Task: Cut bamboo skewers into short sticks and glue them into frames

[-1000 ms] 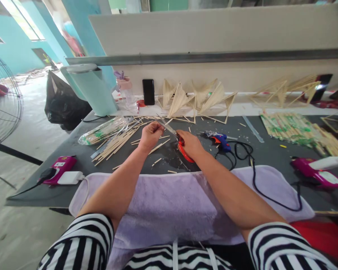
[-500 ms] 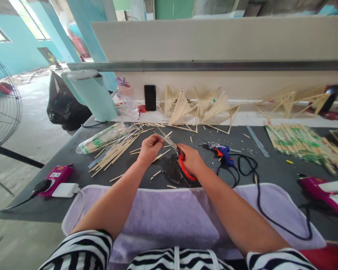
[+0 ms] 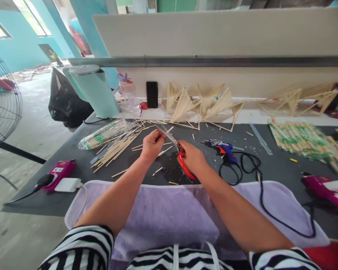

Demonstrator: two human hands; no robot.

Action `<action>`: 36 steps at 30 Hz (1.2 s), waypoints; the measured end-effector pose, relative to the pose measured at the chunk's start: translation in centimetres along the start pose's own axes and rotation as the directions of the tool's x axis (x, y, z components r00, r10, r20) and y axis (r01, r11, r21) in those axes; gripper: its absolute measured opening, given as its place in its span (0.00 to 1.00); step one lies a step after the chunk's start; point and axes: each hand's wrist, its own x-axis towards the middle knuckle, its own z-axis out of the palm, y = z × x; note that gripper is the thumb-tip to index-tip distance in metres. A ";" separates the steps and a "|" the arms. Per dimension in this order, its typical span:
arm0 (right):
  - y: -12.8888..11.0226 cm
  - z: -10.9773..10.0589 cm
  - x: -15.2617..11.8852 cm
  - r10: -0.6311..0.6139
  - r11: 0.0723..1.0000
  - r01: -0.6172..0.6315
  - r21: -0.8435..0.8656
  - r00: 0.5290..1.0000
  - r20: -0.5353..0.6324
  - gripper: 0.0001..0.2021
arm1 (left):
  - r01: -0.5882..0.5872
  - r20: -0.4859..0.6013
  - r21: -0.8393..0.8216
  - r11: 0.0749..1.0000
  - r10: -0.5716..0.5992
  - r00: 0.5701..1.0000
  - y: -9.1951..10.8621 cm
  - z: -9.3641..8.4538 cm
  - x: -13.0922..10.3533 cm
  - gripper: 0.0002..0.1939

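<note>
Both hands are at work over the middle of the dark table [image 3: 73, 150], and their arrangement is all but unchanged across the last second. Left hand [image 3: 153, 144] is closed in a pinch on a thin stick [image 3: 163, 151], held just above the surface. Right hand [image 3: 192, 156] is wrapped through the red handles of the scissors [image 3: 183, 165]; the blades point up and left, toward the left hand's fingers. Whether the blades are parted or closed on the stick cannot be told at this size.

Change noted: the view has shifted slightly, while hands, scissors and stick keep the same relation to each other as before. The handles look a little more drawn together than a second ago, though this is uncertain. Judgement: a cut is in hand, neither clearly made nor released.

Surroundings:
- Loose sticks and short offcuts lie scattered left of and beneath the hands.
- A wrapped stick bundle [image 3: 107, 132] lies further left.
- A blue glue gun [image 3: 227, 150] rests just right of the right hand, its black cord looping over the lilac towel [image 3: 163, 213].
- Finished stick frames [image 3: 202, 103] stand along the back wall.
</note>
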 end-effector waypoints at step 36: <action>0.8 0.7 0.5 -0.049 0.994 0.047 0.098 0.999 0.022 0.20 | -0.051 -0.059 0.076 0.996 0.055 0.997 -0.6 0.4 0.0 0.04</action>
